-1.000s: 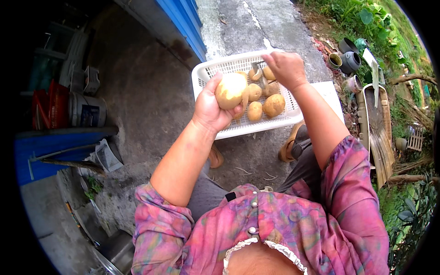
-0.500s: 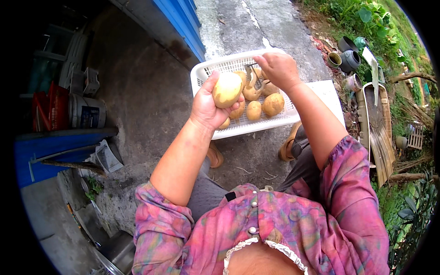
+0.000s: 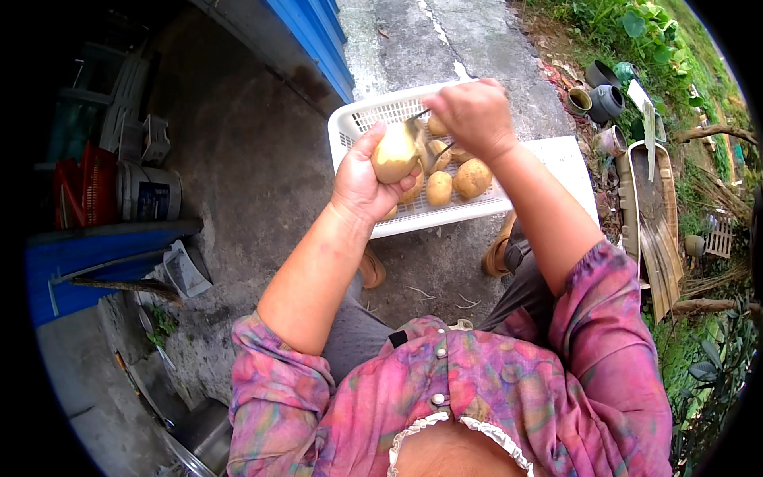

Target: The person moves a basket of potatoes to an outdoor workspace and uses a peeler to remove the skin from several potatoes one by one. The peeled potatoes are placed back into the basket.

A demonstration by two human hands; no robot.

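In my left hand (image 3: 358, 188) I grip a partly peeled potato (image 3: 393, 156), pale yellow with some brown skin left. My right hand (image 3: 477, 119) is closed round a vegetable peeler (image 3: 418, 116), whose dark two-pronged head lies against the potato's right side. A strip of peel seems to hang at the blade, though motion blurs it. Below both hands is a white plastic basket (image 3: 433, 225) with slotted walls. Several unpeeled potatoes lie in it, among them a large one (image 3: 472, 179) and a smaller one (image 3: 439, 189). The peeler's handle is hidden in my fist.
The basket rests on a white surface (image 3: 566, 167), my shoes on either side. At left stand a white bucket (image 3: 149, 191) and red crates (image 3: 86, 187). Pots (image 3: 607, 103) and a long trough (image 3: 636, 215) line the planted right edge. A blue metal panel (image 3: 314, 44) rises ahead.
My right hand has moved left with the peeler, from over the basket to the potato's side. The potato has tilted slightly in my left hand, which stays nearly in place.
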